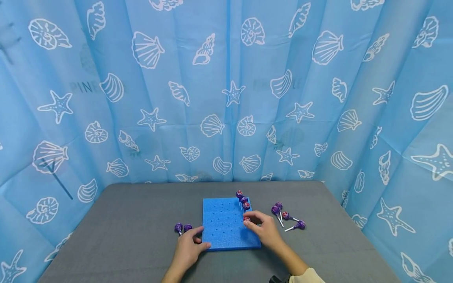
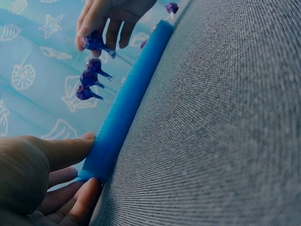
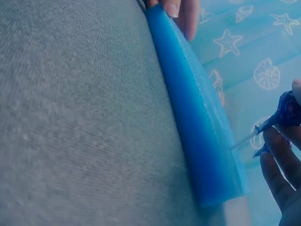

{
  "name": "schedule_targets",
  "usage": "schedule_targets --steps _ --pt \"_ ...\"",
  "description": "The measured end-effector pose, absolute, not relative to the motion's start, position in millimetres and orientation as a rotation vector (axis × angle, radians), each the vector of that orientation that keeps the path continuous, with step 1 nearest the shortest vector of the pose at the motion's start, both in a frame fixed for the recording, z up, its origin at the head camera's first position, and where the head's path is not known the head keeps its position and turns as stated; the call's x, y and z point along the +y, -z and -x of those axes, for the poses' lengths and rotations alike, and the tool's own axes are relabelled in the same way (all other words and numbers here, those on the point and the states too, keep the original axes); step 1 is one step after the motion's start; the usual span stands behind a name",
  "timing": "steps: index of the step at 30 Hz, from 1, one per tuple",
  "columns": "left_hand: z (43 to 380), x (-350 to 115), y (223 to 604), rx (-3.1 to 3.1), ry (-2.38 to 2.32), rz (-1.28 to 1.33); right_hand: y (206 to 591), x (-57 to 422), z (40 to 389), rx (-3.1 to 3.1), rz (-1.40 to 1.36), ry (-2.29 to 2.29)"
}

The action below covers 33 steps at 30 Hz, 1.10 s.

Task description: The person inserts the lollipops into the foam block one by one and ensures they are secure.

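Observation:
A blue foam board (image 1: 226, 240) with rows of small holes lies flat on the grey table. My left hand (image 1: 188, 250) grips its near left corner, thumb and fingers on either side of the edge in the left wrist view. With thumb and fingers, my right hand (image 1: 268, 232) pinches the wrapped head of a lollipop (image 1: 246, 219) over the board's right side. That lollipop's white stick reaches down to the foam in the right wrist view. Behind it, three purple and red lollipops (image 2: 89, 79) stand upright in the board along its right edge.
Right of the board lie several loose lollipops (image 1: 300, 225) with white sticks. Two purple lollipops (image 1: 178, 227) lie left of the board, close to my left hand. A blue curtain (image 1: 230, 118) with white shell prints hangs behind the grey table (image 1: 141, 220).

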<state>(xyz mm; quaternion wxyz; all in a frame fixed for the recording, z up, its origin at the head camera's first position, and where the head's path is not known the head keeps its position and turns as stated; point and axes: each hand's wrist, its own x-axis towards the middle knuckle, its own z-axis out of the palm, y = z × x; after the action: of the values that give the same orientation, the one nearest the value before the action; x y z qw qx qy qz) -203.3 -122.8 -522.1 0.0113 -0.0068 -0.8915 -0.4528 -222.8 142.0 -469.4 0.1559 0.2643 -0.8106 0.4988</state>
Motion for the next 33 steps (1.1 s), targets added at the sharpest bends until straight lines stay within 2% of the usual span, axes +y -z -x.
schedule_targets --steps 8,13,21,29,33 --pt "204 -123 522 -2.778 1.423 0.017 502 152 246 -2.368 -0.611 -1.513" --pt "205 -124 523 -2.782 1.415 0.022 507 157 252 -2.364 -0.635 -1.53" --pt "203 -123 523 -2.784 1.416 0.023 504 158 253 -2.367 -0.621 -1.527" --pt "202 -123 522 -2.783 1.415 0.023 472 156 236 -2.32 -0.666 -1.519" --pt "203 -122 522 -2.781 1.409 0.016 477 165 245 -2.319 -0.679 -1.426"
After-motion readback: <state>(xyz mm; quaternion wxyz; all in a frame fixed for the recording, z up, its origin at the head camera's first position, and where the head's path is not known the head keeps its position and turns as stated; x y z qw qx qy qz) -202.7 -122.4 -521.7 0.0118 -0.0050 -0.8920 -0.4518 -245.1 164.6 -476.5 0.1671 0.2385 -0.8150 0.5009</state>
